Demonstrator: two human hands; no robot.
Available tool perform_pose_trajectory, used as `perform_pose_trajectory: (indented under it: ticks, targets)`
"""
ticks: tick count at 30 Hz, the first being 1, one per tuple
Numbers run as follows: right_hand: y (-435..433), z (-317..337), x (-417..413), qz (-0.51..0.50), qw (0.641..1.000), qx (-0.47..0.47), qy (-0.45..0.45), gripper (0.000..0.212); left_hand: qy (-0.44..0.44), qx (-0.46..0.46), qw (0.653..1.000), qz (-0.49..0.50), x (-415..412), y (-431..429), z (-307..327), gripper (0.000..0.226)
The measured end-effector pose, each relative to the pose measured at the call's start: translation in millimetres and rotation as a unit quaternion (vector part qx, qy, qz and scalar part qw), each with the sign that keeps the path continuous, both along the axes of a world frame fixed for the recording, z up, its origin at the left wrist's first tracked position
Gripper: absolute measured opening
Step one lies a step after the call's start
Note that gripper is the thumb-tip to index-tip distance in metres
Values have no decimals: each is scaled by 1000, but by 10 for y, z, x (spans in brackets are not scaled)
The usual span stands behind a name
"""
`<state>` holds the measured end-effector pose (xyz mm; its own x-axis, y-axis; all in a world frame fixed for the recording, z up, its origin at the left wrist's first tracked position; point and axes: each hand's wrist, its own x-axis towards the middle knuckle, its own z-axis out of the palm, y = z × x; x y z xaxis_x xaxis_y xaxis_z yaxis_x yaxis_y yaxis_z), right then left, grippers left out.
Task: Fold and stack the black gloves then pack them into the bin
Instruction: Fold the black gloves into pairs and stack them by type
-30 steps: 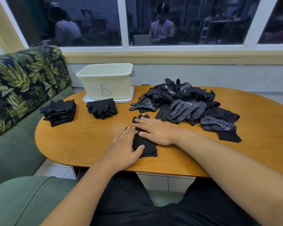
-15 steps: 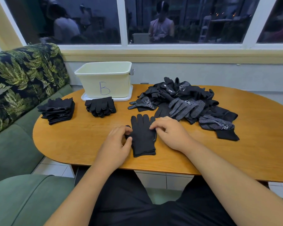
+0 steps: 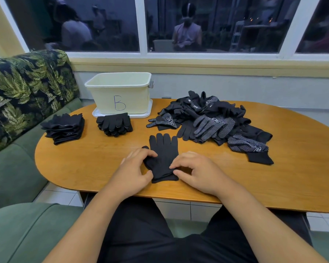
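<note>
Sitting at the near edge of an oval wooden table [image 3: 292,168], a person has one plain black knit glove [image 3: 164,154] laid flat in front of them, its fingers pointing to the far side and its cuff nearest the body. The left hand [image 3: 133,168] is curled at the glove's left edge, fingertips on the fabric by the glove's thumb and its own thumb tucked in by the cuff, pinching it. The right hand [image 3: 196,171] is curled too, forefinger and thumb nipping the glove's right edge just above the cuff. Further off to the right lies a loose heap of black gloves [image 3: 213,118], several showing white dotted palms. At the far left stands a cream plastic bin [image 3: 106,99] marked with a blue letter B, sitting on a white tray [image 3: 122,115]. Just in front of it rests a small stack of folded black gloves [image 3: 115,124], and a taller folded stack [image 3: 65,128] sits near the table's left end. A green sofa [image 3: 17,168] with a leaf-print back runs along the left.
</note>
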<state>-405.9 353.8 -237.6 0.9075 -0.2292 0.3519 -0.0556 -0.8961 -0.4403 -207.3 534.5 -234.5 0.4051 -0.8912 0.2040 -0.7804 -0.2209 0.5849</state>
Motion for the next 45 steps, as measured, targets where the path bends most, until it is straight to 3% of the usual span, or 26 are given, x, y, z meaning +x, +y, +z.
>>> perform_pose_trajectory:
  ticks: [15,21,27,32,36,41,45]
  targets:
    - [61,24,-31,-13,997,40,-63,13,-16,8,1000,-7,-10,-21,-6,35]
    - [28,-3,14,-10,1000,27,-3,24,20,-56,998,21,-3,8,-66,29]
    - [-64,62,90,-88,989,108,-46,17,-5,-62,997,46,-36,-23,-71,30]
    - [-165,15,405,-134,990,16,47,32,-28,-74,995,59,-121,-237,47,25]
    - [-129,-94,434,-158,983,-53,76,42,-33,-7,999,-12,-342,-587,131,29]
    - [-128,-82,425,-178,976,-69,102,54,-86,95,990,55,-254,-758,48,45]
    - [-109,-71,423,-185,973,-73,118,56,-92,174,979,45,-107,-843,36,62]
